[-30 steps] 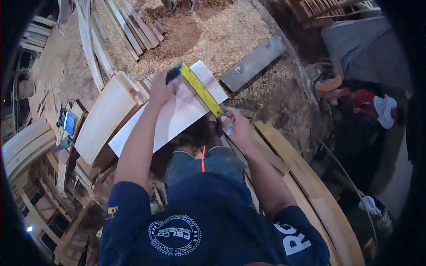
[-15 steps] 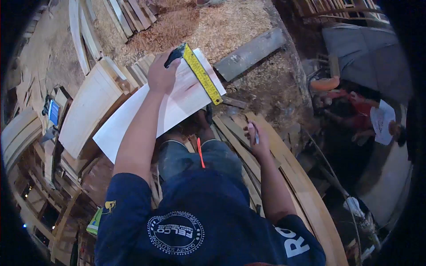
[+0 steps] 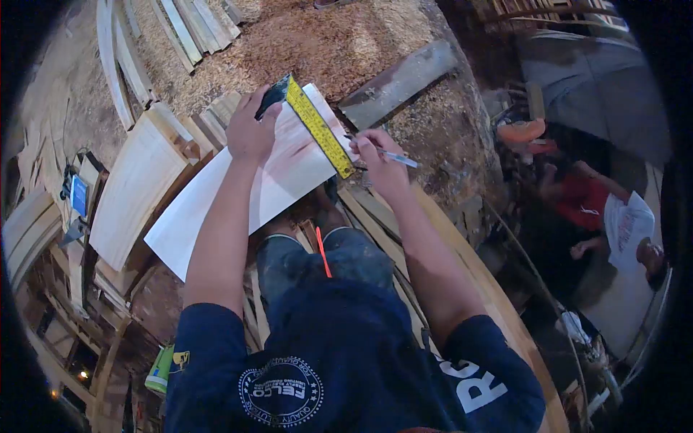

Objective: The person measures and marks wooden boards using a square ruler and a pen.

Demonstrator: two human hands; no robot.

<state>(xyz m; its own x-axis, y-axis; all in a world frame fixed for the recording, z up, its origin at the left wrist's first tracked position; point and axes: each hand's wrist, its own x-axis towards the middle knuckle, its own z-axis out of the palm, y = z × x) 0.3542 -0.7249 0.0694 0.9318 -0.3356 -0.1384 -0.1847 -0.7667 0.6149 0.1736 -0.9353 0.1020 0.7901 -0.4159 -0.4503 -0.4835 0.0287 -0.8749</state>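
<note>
A pale wooden board [image 3: 209, 206] lies slantwise in front of me, reddish streaks near its far end. Across that end runs a try square [image 3: 317, 126] with a yellow marked blade and a dark stock. My left hand [image 3: 251, 130] is closed round the stock at the board's far edge. In my right hand [image 3: 382, 160] is a pen [image 3: 401, 158], its tip by the blade's outer side near the board's right corner. Whether the tip touches the wood I cannot tell.
Stacked curved boards [image 3: 141, 180] stand to the left, beside a blue-screened device [image 3: 79, 195]. A grey plank [image 3: 397, 83] lies on sawdust ahead. Long planks [image 3: 462, 260] run along my right side. Another person [image 3: 599, 202] is at the far right.
My right hand has moved up and left, bringing the pen to the square's blade. My left hand still holds the square across the board. The person at right has shifted posture.
</note>
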